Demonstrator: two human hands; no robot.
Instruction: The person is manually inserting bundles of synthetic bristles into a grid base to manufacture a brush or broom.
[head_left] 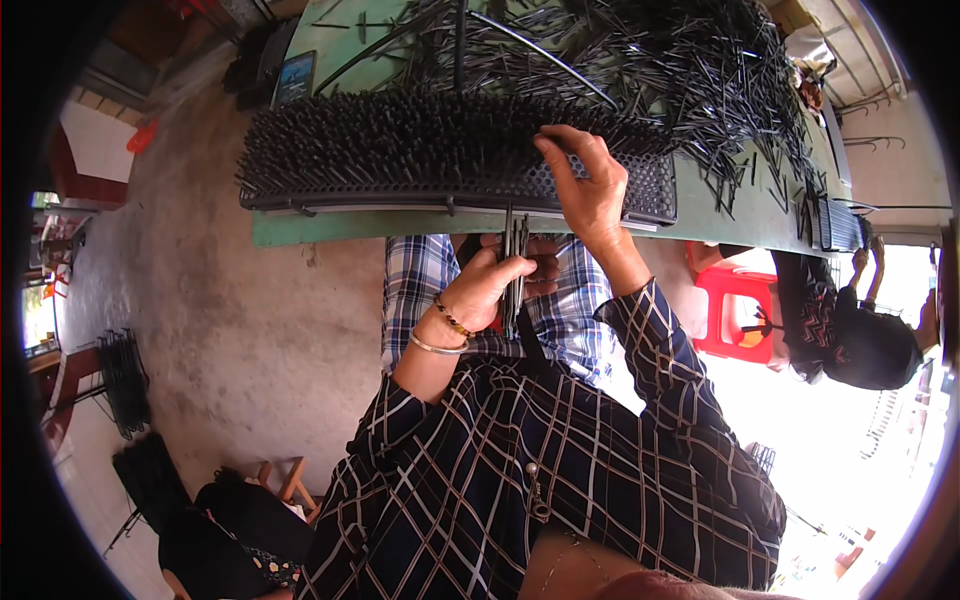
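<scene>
My left hand [485,285] is wrapped round a bundle of thin black rods [516,232], held upright over my lap just before the table edge. In front of me lies a long black rack [650,185] full of holes. Rods [380,140] stand densely packed in its left and middle parts, while bare holes show toward its right end. Over that right part is my right hand [592,190], thumb and forefinger brought close together at the standing rods. Whatever lies between those fingertips is too small and dark to make out.
Loose black rods [690,70] are heaped across the green table [340,228] behind the rack. A phone-like screen [295,78] lies at the far left. On the right, a red stool [735,310] stands near another person [860,335], who works at a similar rack [840,225].
</scene>
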